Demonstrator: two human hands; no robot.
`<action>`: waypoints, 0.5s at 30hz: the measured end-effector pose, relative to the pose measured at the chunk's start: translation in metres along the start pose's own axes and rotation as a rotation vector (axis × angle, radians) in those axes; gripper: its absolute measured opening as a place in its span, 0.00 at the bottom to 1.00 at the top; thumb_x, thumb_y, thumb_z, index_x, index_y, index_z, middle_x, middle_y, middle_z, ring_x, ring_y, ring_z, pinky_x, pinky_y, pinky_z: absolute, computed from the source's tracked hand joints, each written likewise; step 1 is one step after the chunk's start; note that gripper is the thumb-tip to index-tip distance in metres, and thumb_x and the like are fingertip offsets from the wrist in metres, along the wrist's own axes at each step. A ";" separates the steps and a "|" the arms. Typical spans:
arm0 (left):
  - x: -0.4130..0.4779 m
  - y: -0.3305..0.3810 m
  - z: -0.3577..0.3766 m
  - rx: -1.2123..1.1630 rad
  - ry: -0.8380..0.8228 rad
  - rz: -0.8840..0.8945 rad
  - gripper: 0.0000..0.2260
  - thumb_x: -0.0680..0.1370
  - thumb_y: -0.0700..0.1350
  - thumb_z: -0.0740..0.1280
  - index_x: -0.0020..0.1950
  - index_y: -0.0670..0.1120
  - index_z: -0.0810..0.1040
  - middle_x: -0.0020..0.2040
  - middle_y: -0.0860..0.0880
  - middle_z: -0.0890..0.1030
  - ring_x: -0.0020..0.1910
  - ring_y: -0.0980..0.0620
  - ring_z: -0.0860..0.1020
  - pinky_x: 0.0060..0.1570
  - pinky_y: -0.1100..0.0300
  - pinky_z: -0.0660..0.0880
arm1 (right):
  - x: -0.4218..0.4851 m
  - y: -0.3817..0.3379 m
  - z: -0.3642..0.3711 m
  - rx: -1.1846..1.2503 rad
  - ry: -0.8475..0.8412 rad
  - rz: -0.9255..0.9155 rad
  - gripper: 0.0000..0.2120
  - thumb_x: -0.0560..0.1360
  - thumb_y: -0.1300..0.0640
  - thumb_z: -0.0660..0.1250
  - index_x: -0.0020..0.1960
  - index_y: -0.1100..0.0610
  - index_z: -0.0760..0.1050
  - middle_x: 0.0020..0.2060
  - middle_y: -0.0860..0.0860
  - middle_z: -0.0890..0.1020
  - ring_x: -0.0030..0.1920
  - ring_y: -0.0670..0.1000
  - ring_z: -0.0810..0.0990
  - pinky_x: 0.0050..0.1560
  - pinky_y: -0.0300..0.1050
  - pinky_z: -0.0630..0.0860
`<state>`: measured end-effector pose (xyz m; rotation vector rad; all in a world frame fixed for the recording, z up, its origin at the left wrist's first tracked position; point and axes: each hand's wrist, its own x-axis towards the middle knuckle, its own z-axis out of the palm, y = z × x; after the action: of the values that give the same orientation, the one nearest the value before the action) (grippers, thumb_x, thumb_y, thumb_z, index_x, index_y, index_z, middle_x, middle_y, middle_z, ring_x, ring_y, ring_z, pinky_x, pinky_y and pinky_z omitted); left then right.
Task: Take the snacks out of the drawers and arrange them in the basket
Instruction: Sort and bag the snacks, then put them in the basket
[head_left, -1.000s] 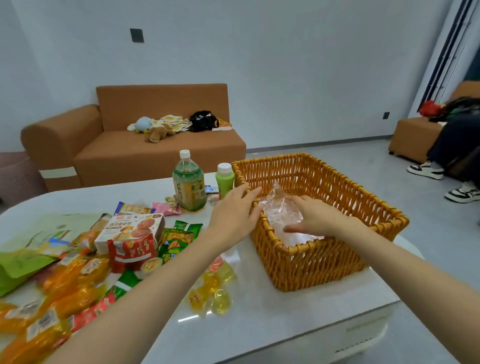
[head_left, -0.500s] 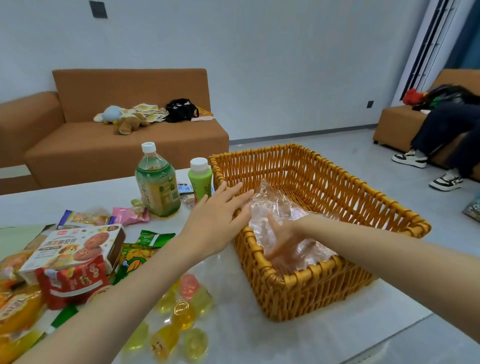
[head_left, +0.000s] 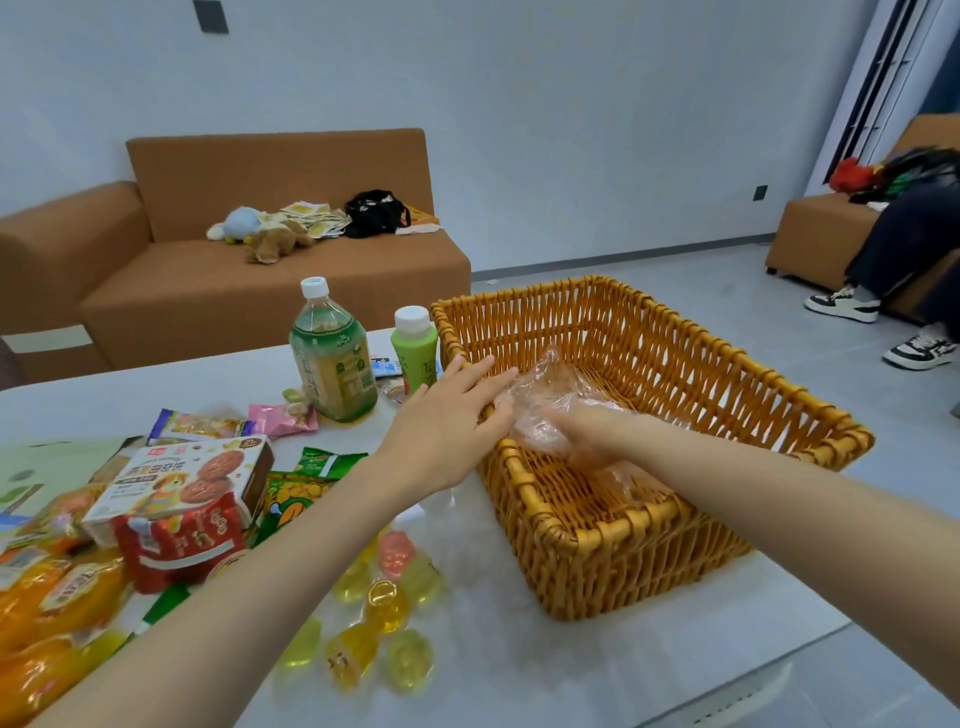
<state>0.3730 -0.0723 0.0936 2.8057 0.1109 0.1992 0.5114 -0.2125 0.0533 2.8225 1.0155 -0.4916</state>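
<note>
Drawing nearer the left hand (head_left: 447, 421), the right hand (head_left: 587, 434) sits inside the woven orange wicker basket (head_left: 623, 571), under crumpled clear plastic wrap (head_left: 545, 384); its grip cannot be told. Left fingers lie straight on the rim. Yellow jelly cups (head_left: 387, 605) lie on the white table (head_left: 519, 675) beside the basket.

This is a living room in a home. A brown fabric sofa (head_left: 270, 291) stands against a plain white wall (head_left: 571, 130), with plush toys (head_left: 275, 241) and a black bag (head_left: 376, 213) left on its seat. A second matching sofa (head_left: 821, 234) sits at the right, where a seated person's legs (head_left: 904, 244) and sneakers (head_left: 844, 304) show. In front is a low white table (head_left: 519, 649) strewn with snack packets (head_left: 182, 483), drink bottles (head_left: 332, 358) and a wicker basket (head_left: 649, 332). The floor (head_left: 701, 270) is smooth and grey.
</note>
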 end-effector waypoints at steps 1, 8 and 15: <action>0.000 0.000 0.000 0.002 -0.008 -0.004 0.22 0.82 0.58 0.47 0.77 0.61 0.53 0.79 0.57 0.50 0.78 0.54 0.45 0.75 0.43 0.52 | 0.000 0.003 -0.002 0.013 0.036 0.006 0.30 0.76 0.64 0.64 0.75 0.56 0.59 0.60 0.56 0.76 0.56 0.54 0.77 0.56 0.44 0.76; -0.015 0.009 -0.013 0.055 0.081 -0.026 0.27 0.81 0.62 0.49 0.78 0.59 0.46 0.79 0.55 0.46 0.78 0.51 0.46 0.74 0.45 0.55 | -0.034 0.001 -0.028 0.158 0.497 0.073 0.14 0.76 0.66 0.59 0.61 0.59 0.68 0.40 0.51 0.75 0.37 0.50 0.74 0.33 0.42 0.71; -0.065 0.028 -0.073 0.030 0.223 -0.068 0.27 0.82 0.58 0.52 0.79 0.57 0.46 0.79 0.54 0.48 0.78 0.51 0.48 0.73 0.50 0.58 | -0.108 -0.024 -0.075 0.125 0.817 -0.053 0.24 0.78 0.65 0.60 0.72 0.55 0.56 0.32 0.50 0.77 0.26 0.47 0.72 0.22 0.38 0.64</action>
<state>0.2992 -0.0823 0.1632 2.7952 0.2623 0.4974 0.4375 -0.2435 0.1603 3.1520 1.1798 0.6890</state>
